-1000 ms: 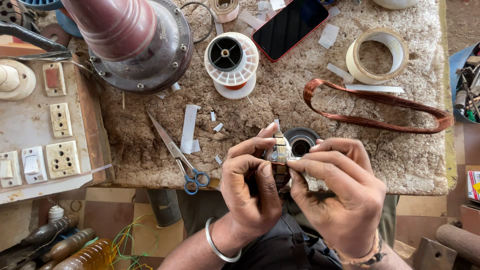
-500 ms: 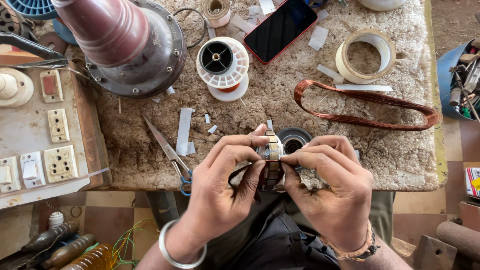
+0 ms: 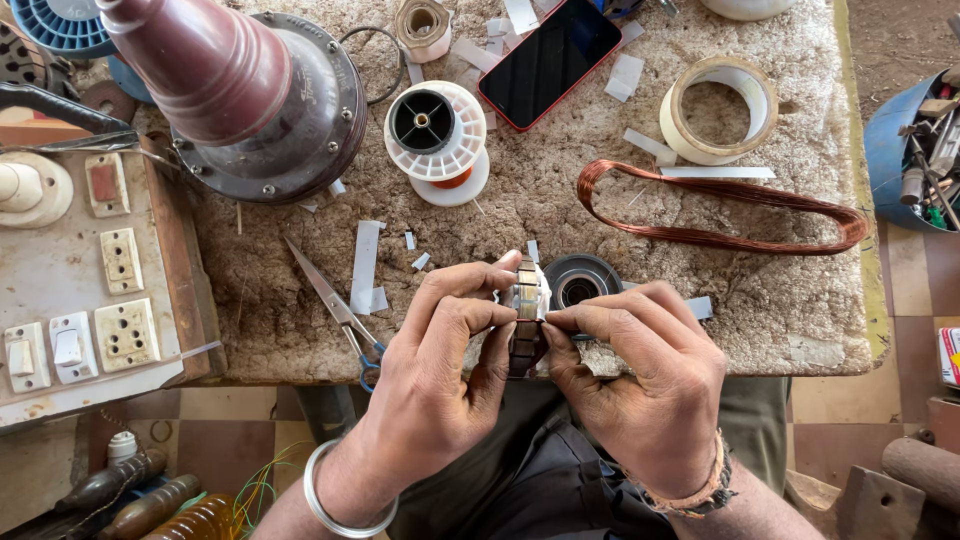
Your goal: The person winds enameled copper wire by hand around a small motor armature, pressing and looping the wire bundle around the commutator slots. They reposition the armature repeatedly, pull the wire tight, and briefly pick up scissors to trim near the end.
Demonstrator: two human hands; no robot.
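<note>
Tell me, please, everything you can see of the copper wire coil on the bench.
The coil is a long, flattened loop of many thin, shiny reddish-brown strands that look like bare or enamelled copper. It lies flat on the rough bench top, running from near the bench's middle to its right edge, below the tape roll. A white paper strip lies along its upper run. Neither hand touches it.

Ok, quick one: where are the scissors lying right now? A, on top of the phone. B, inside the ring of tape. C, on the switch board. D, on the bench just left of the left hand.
D: the scissors lie on the bench, blades pointing up-left, blue handles beside the left hand.
</note>
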